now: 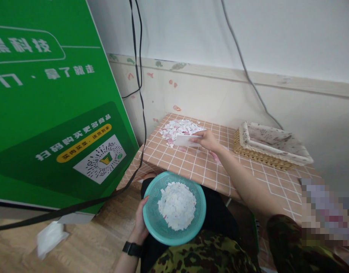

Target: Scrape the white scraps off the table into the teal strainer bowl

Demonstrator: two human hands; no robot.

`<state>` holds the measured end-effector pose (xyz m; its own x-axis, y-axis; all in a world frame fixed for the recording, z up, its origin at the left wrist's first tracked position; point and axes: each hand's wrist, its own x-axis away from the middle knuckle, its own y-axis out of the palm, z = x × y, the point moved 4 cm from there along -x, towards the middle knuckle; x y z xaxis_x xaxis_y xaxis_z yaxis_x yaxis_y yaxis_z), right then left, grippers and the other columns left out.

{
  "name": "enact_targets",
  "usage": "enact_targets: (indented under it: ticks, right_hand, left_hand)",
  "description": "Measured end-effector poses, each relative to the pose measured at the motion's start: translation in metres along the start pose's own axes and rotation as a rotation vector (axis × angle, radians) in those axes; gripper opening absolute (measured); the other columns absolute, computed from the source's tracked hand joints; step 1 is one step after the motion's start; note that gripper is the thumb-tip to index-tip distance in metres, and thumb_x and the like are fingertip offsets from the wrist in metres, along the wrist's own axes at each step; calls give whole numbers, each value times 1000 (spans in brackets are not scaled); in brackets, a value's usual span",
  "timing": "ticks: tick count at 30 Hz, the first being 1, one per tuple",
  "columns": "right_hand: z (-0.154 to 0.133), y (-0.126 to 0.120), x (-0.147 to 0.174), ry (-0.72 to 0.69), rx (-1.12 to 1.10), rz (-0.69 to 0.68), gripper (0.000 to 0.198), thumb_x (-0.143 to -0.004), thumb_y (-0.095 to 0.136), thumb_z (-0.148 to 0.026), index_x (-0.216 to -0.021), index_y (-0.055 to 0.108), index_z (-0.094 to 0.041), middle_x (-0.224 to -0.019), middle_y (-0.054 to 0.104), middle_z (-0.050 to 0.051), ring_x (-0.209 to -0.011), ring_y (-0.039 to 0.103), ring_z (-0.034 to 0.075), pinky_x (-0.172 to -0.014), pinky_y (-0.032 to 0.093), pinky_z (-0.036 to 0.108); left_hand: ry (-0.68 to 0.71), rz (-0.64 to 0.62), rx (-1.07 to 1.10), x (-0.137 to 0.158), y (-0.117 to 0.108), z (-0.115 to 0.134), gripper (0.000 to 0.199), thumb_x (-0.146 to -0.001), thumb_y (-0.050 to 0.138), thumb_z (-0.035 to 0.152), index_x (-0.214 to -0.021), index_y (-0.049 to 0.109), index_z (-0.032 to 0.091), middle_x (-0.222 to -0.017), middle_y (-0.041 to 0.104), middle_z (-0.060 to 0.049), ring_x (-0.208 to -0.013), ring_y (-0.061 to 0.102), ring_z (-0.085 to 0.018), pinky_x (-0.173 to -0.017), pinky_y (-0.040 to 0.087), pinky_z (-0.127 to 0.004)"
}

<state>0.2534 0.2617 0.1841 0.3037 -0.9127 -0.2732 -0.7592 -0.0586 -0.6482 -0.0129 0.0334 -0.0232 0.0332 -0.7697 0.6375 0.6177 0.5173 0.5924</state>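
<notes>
Head view: left hand [140, 223] grips the teal basket [197, 220] of paper scraps [176, 205] by its rim, below the table [248, 178] edge; right hand [206, 139] pinches a white card [185, 140] edge-down against the scrap pile [177, 129], as a scraper.

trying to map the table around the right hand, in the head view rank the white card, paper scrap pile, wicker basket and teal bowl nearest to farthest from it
1. white card: pinched in the right hand.
2. paper scrap pile: on the table, just left of the card.
3. wicker basket: to the right, near the wall.
4. teal bowl: off the table's near edge, held by the left hand.
</notes>
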Motion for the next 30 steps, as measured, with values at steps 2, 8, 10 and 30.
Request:
enact_targets:
  ticks: [2, 8, 10, 30]
  right_hand:
    - [0, 4, -1, -18, -28, -15, 21, -73, 64, -30, -86, 73, -15, -82, 72, 5, -73, 63, 18, -67, 48, 30]
    - [-2, 7, -3, -54, -62, -89, 23, -72, 66, -33, -86, 74, -17, -82, 72, 4, -73, 63, 18, -68, 48, 30]
    - [-2, 5, -2, -49, -71, -149, 24, -71, 66, -35, -85, 74, -17, -78, 71, 3, -71, 62, 18, -66, 48, 29]
    - [-12, 23, -9, -84, -60, -125, 23, -73, 65, -33, -90, 73, -19, -85, 72, 3, -78, 64, 18, -70, 50, 29]
  left_hand:
    - [20, -2, -8, 0, 1, 1, 18, -71, 65, 27, -83, 68, 14, -72, 73, -5, -64, 67, -21, -70, 53, -36]
    - [27, -11, -7, -1, 0, 1, 17, -71, 65, 28, -82, 68, 15, -72, 73, -5, -65, 67, -20, -70, 53, -35]
    - [20, -13, -5, -1, 0, 1, 17, -71, 65, 28, -82, 68, 15, -71, 73, -4, -63, 66, -20, -70, 53, -34]
    - [12, -23, -16, 1, 2, 1, 20, -70, 66, 29, -83, 68, 14, -74, 73, -5, -70, 68, -24, -73, 52, -38]
